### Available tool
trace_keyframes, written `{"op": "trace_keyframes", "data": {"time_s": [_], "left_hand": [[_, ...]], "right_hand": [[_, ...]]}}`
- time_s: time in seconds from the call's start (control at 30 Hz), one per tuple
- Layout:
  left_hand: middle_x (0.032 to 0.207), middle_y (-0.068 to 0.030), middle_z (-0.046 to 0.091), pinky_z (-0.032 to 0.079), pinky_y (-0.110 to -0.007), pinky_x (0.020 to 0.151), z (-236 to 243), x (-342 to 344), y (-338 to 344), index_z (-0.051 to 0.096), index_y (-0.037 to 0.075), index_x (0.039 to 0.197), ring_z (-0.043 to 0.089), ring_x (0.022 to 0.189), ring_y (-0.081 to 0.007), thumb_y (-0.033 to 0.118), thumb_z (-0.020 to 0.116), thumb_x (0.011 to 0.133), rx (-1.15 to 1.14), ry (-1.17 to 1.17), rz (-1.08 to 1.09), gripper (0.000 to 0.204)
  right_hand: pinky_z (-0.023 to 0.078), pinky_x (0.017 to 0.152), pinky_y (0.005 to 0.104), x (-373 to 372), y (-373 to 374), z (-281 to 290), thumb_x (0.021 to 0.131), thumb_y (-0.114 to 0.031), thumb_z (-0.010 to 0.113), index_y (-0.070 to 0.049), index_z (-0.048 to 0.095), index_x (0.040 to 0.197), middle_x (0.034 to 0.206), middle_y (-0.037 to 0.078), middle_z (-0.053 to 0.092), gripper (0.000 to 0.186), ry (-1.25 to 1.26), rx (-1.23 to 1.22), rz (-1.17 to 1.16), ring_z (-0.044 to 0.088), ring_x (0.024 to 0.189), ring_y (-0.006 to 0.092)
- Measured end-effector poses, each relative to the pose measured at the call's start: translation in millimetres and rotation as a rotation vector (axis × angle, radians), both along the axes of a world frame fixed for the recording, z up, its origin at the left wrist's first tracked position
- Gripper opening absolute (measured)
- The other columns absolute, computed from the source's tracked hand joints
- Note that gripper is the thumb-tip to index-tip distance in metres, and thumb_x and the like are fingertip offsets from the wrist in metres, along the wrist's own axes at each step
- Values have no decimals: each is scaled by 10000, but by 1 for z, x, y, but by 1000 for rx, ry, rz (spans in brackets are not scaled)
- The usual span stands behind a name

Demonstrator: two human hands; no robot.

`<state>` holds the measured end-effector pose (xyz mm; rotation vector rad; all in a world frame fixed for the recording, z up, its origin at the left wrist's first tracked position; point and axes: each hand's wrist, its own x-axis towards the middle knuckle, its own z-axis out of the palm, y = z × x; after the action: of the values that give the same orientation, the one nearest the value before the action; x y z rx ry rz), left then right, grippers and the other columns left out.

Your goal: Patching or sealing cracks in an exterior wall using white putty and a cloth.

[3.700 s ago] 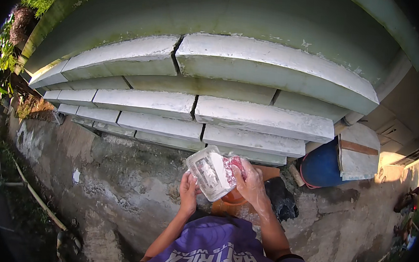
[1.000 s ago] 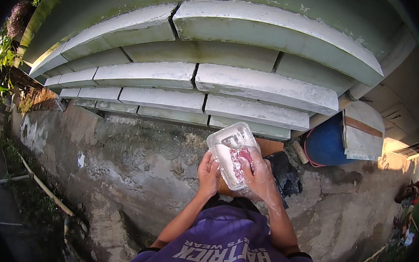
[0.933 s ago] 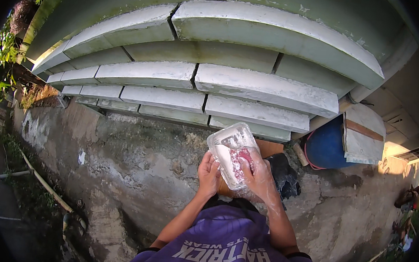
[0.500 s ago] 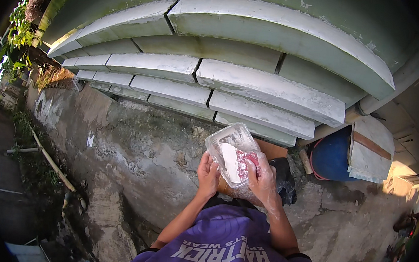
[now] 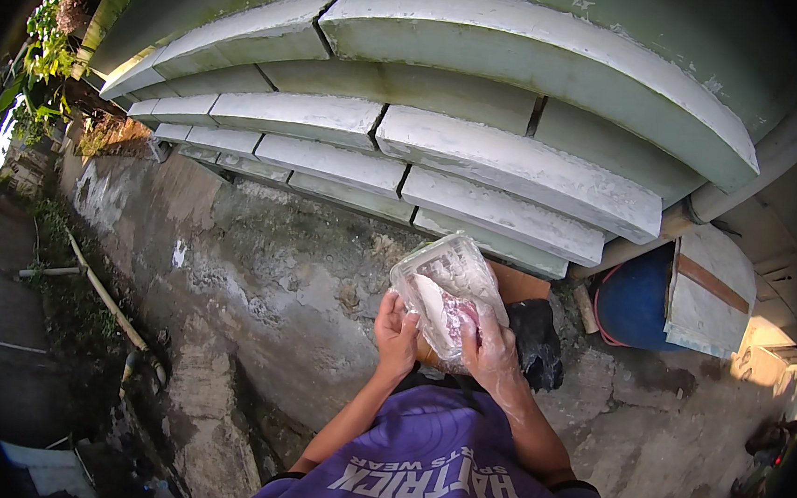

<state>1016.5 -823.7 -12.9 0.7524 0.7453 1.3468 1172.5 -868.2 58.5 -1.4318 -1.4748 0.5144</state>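
A clear plastic tub (image 5: 459, 255), smeared with white inside, is tilted in front of my body. My left hand (image 5: 396, 335) grips its left side, thumb near the rim. Inside lies a white, flat-looking mass (image 5: 429, 295); whether it is powder or paste I cannot tell. My right hand (image 5: 495, 358), whitened on the fingers and wrist, is closed over a soft-looking pink piece (image 5: 460, 313) coated with white, low in the tub. The fingers partly cover that piece, and its kind is unclear.
Long ledges (image 5: 517, 169) with white-coated tops run along the green wall ahead. Beside the tub are a black plastic bag (image 5: 538, 346) and brown cardboard (image 5: 519, 284). A blue drum (image 5: 633, 300) with a pale board (image 5: 712, 285) stands right. Thin pipes (image 5: 105, 296) lie left on rough concrete.
My right hand has shifted slightly down and left over the pink piece, which now shows less. The tub stays in my left hand, almost unmoved.
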Motion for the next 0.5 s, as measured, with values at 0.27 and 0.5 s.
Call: {"op": "trace_keyframes", "data": {"time_s": [0.27,0.5], "left_hand": [[1374,-123,505,477,-212,830,-3,-10,7,310,-44,1416,563,1116,-140,-26,514,937,-63,-44,21,522],[1379,-126,501,469,-207,839,11,-14,15,317,-43,1409,562,1108,-132,-33,509,936,-4,-59,-18,511]], "right_hand": [[524,636,452,-2,5,24,907,-38,562,37,521,1192,896,291,645,298,66,-110,-26,647,826,466],[527,670,466,-11,24,30,906,-41,553,38,526,1205,917,299,643,310,-49,55,9,635,859,481]]}}
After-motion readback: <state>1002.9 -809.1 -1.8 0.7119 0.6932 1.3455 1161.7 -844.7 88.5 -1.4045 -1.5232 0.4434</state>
